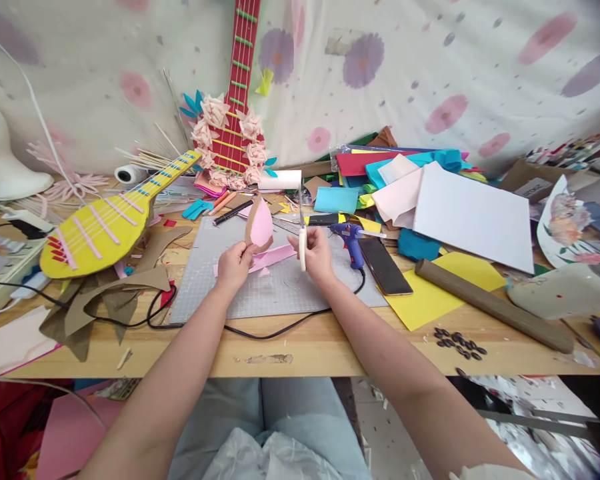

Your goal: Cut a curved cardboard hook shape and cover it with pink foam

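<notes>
Two bare hands are raised over a grey gridded cutting mat on the wood-grained desk. The left hand pinches the lower end of a leaf-shaped piece, brown cardboard faced with smooth pink paper, held up above the mat. The right hand grips scissors by white handles, metal blades upward. Between the hands lies a pink paper strip. Beside the right hand rests a blue plastic glue gun. Farther back, crumpled pale-pink flowers ring a red guitar. Print on the cardboard box is too small to read.
</notes>
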Motion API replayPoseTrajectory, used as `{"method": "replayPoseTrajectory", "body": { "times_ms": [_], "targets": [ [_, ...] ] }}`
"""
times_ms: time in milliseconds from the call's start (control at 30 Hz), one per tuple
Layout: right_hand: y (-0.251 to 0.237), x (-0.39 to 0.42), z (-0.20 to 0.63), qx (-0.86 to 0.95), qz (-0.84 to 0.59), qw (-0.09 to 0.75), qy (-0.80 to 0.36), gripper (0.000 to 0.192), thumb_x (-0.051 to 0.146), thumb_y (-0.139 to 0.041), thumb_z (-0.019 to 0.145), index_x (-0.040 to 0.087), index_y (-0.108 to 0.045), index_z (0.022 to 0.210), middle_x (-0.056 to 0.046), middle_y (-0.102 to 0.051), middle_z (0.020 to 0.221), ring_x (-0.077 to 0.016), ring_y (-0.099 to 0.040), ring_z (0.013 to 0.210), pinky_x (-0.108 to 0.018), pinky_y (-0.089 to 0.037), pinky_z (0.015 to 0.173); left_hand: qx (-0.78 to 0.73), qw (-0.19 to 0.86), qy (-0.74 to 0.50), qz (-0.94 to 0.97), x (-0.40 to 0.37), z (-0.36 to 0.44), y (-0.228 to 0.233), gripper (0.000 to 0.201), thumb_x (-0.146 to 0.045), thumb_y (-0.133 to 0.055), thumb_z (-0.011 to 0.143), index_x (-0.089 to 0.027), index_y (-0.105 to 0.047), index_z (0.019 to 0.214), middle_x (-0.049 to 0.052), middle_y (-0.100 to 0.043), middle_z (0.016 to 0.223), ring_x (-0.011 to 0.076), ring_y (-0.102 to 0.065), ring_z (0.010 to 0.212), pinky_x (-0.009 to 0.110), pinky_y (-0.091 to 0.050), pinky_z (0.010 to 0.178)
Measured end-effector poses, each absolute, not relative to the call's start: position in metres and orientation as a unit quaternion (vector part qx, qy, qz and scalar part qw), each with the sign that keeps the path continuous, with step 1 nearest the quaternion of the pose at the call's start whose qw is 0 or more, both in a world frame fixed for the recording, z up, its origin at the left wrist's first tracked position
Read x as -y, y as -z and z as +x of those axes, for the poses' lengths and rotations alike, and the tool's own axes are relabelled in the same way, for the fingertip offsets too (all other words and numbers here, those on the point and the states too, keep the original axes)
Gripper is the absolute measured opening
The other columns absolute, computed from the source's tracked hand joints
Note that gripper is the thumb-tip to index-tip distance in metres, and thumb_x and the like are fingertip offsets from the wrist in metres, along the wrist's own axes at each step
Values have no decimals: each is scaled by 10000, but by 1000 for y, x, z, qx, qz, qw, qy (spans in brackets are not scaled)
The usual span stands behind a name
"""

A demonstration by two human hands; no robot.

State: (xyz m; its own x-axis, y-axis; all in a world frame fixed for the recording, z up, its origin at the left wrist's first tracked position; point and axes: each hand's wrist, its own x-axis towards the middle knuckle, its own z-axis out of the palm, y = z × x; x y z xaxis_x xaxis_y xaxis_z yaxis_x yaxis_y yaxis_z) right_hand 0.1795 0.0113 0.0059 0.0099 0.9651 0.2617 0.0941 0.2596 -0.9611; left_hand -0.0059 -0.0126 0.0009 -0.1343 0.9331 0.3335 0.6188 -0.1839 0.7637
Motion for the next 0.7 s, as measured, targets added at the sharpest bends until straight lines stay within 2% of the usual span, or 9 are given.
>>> {"method": "replayPoseTrajectory", "body": {
  "times_ms": [100, 200, 300, 367, 433, 500, 600, 700],
  "targets": [
    [-3, -10, 170, 580, -430, 539, -435, 406, 374, -684, 571, 223, -376, 789, 37, -540, 694, -108, -491, 597, -245, -380, 561, -583, 186, -422, 668, 17, -4, -4, 302, -404, -431, 802, -185, -504, 608, -16, -529, 535, 117, -512, 537, 223, -342, 528],
    [0, -11, 165, 561, -408, 509, -511, 461, 367, -708, 517, 221, -356, 777, 59, -535, 639, -100, -487, 551, -239, -371, 537, -567, 192, -380, 705, 20, -1, -5, 321, -409, -456, 787, -183, -488, 561, -12, -517, 523, 116, -476, 514, 227, -323, 514],
    [0, -13, 166, 527, -425, 505, -535, 494, 364, -726, 477, 219, -344, 755, 83, -506, 587, -89, -477, 519, -232, -362, 526, -555, 237, -359, 712, 20, 2, -4, 311, -404, -457, 786, -185, -535, 580, -12, -513, 508, 119, -460, 501, 228, -319, 505],
    [-2, -14, 169, 504, -434, 514, -542, 505, 360, -737, 459, 216, -351, 752, 91, -486, 567, -87, -481, 521, -231, -367, 534, -557, 256, -407, 677, 18, 1, -2, 251, -357, -435, 798, -193, -584, 681, -10, -537, 557, 119, -474, 513, 227, -340, 519],
    [-3, -16, 173, 481, -440, 520, -551, 517, 370, -741, 446, 214, -361, 758, 94, -473, 560, -85, -480, 520, -228, -365, 528, -564, 245, -491, 618, 16, -2, -2, 174, -246, -427, 783, -210, -586, 844, -6, -578, 690, 112, -494, 550, 226, -371, 560],
    [-4, -17, 176, 467, -448, 515, -562, 528, 390, -741, 433, 213, -367, 762, 90, -474, 564, -78, -460, 497, -223, -350, 498, -563, 233, -546, 575, 14, -6, -3, 280, -113, -429, 707, -225, -548, 935, -11, -576, 764, 108, -506, 601, 226, -392, 612],
    [-5, -18, 180, 477, -442, 485, -584, 519, 399, -739, 432, 207, -369, 742, 84, -477, 567, -64, -424, 466, -209, -312, 453, -553, 261, -553, 566, 14, -8, -4, 345, -22, -392, 589, -218, -532, 836, -39, -493, 618, 112, -473, 589, 217, -395, 605],
    [-5, -17, 182, 507, -420, 456, -599, 493, 368, -742, 444, 199, -369, 718, 85, -471, 553, -59, -424, 464, -198, -292, 442, -514, 334, -555, 562, 16, -3, -4, 288, -43, -370, 585, -212, -503, 777, -59, -387, 517, 102, -402, 495, 202, -397, 524]
  ]
}}
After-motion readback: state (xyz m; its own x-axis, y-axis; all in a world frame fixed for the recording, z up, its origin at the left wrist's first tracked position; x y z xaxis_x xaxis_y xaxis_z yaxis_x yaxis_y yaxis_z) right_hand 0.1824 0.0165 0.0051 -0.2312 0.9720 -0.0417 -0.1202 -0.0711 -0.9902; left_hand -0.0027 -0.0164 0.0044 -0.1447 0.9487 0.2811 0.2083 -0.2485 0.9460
